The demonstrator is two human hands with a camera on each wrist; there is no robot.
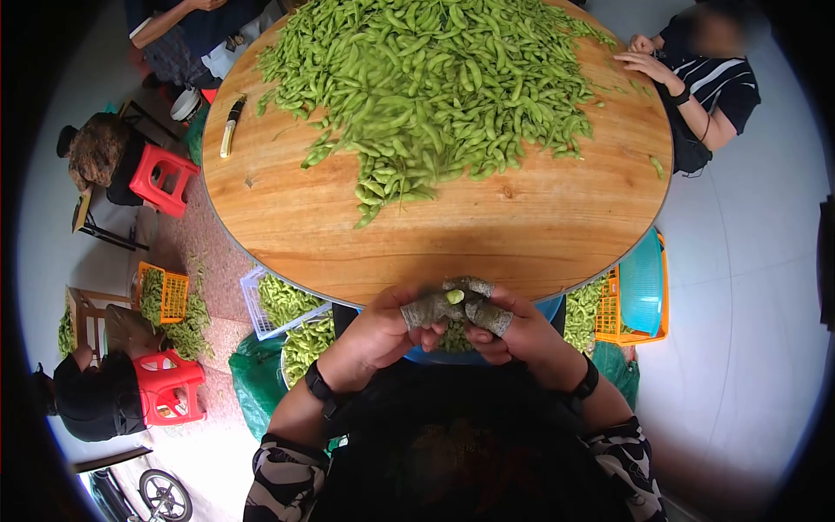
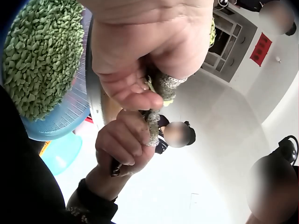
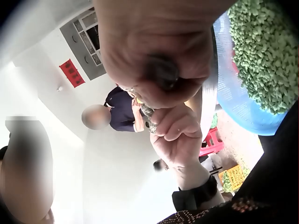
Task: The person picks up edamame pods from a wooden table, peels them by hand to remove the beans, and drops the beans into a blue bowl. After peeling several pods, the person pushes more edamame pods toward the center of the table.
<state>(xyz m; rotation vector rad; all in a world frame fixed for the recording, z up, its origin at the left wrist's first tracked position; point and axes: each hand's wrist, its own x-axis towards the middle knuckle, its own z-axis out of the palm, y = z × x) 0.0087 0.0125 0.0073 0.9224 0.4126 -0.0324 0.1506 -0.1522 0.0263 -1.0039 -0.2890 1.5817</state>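
My left hand (image 1: 378,326) and right hand (image 1: 520,326) meet just off the near table edge, above the blue basin (image 1: 412,355) of shelled beans. Grey speckled wraps cover both thumbs and some fingers. Between the wrapped fingertips shows a pale green soybean (image 1: 454,297). In the left wrist view, the left hand pinches a green soybean pod (image 2: 168,101), mostly hidden by fingers. The right hand curls round a dark, round-ended handle (image 3: 162,71), seen in its palm; the working end is hidden, so I cannot tell what tool it is.
A big pile of soybean pods (image 1: 452,87) covers much of the round wooden table (image 1: 287,209). A knife (image 1: 231,126) lies at its left. Crates of pods flank me, including a white crate (image 1: 257,304) and an orange crate (image 1: 609,326). Another person's hand (image 1: 644,65) rests at the right edge.
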